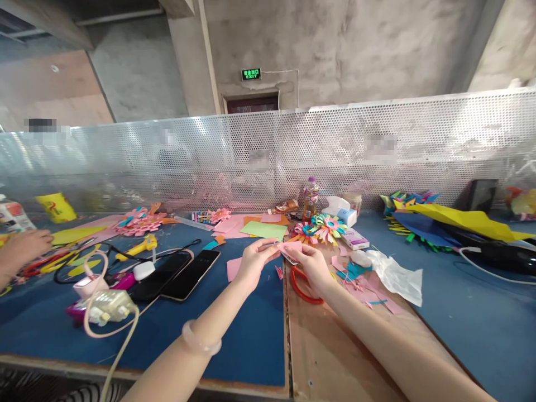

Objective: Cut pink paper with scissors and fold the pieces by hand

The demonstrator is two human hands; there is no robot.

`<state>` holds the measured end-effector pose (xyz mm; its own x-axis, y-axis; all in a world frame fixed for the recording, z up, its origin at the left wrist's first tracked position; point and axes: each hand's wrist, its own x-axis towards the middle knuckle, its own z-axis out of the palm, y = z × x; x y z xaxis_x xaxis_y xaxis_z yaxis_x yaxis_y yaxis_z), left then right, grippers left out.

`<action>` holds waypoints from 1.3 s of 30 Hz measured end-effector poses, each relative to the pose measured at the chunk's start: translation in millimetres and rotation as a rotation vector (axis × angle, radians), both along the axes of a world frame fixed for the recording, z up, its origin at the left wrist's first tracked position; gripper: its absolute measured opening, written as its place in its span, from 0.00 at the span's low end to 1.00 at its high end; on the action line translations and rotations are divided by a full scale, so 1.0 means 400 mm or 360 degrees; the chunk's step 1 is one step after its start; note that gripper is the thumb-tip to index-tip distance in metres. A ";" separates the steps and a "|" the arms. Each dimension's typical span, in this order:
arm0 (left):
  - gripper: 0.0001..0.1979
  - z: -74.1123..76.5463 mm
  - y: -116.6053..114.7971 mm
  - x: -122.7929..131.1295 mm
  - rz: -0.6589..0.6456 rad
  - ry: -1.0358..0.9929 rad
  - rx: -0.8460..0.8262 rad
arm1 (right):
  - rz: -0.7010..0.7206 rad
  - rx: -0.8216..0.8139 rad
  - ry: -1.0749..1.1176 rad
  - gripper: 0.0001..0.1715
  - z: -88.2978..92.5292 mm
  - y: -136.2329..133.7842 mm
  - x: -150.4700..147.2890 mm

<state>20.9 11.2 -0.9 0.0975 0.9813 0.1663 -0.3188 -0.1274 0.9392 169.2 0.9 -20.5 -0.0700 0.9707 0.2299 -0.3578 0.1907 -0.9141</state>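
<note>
My left hand (pixel 254 262) and my right hand (pixel 313 263) meet above the seam between the blue and brown table tops. Between their fingertips is a small piece of pink paper (pixel 292 248), pinched from both sides. A thin dark edge shows just under the paper; I cannot make out what it is. Below my right hand lies a red loop handle (pixel 302 290), partly hidden by the hand. A pink paper sheet (pixel 233 269) rests on the blue top beside my left hand. Pink and blue paper scraps (pixel 355 273) are scattered right of my right hand.
Paper flowers (pixel 329 228), a drink bottle (pixel 310 200) and a small box (pixel 355 239) stand behind. Leftward are phones (pixel 190 274), cables and a yellow glue gun (pixel 138 247). Another person's hand (pixel 27 251) is at far left. A perforated metal screen (pixel 201 162) borders the back.
</note>
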 end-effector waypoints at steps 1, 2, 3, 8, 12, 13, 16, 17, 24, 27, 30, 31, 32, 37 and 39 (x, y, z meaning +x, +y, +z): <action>0.16 0.000 0.000 0.000 0.0004 -0.0001 -0.0004 | 0.0002 0.0001 -0.0004 0.20 0.000 0.000 0.000; 0.15 0.001 0.000 0.001 0.0007 -0.0002 -0.0008 | 0.0002 0.0002 -0.0008 0.20 0.000 0.000 0.000; 0.15 0.001 0.000 0.001 0.0011 -0.0003 -0.0008 | -0.0001 0.0001 -0.0013 0.20 0.000 0.000 0.000; 0.16 -0.004 0.001 0.000 0.0038 -0.0005 0.0024 | -0.0003 -0.0011 -0.0034 0.21 0.002 0.001 0.000; 0.16 -0.007 0.002 -0.002 0.0059 0.0032 0.0054 | 0.0026 -0.0020 0.0001 0.20 -0.002 0.003 0.000; 0.16 -0.008 0.002 -0.002 0.0064 0.0047 0.0061 | 0.0036 -0.0020 0.0008 0.20 -0.003 0.003 0.000; 0.17 -0.008 0.003 -0.003 0.0075 0.0083 0.0059 | 0.0046 -0.0012 0.0005 0.20 -0.008 0.005 -0.001; 0.17 -0.007 0.003 -0.003 0.0083 0.0087 0.0052 | 0.0041 -0.0012 0.0001 0.21 -0.010 0.005 -0.002; 0.18 0.000 0.002 -0.001 0.0054 0.0112 0.0032 | -0.0020 -0.0021 0.0024 0.20 -0.013 0.007 -0.001; 0.16 0.002 0.000 -0.002 0.0020 0.0174 0.0034 | 0.0001 -0.0010 0.0035 0.18 -0.011 0.005 0.002; 0.15 0.001 -0.001 -0.003 -0.0007 0.0197 0.0036 | 0.0005 -0.0016 0.0025 0.18 -0.009 0.003 0.003; 0.14 0.000 -0.001 -0.004 -0.0009 0.0189 0.0031 | -0.0002 -0.0023 0.0018 0.19 -0.009 0.003 0.002; 0.15 -0.001 0.000 -0.004 -0.0008 0.0177 0.0024 | -0.0008 -0.0028 0.0012 0.19 -0.009 0.002 0.002; 0.15 -0.006 0.005 -0.008 -0.0002 0.0159 -0.0022 | -0.0001 -0.0036 0.0048 0.19 -0.008 0.001 -0.002; 0.15 -0.007 0.006 -0.009 0.0012 0.0193 -0.0028 | 0.0017 -0.0032 0.0066 0.18 -0.007 0.000 -0.002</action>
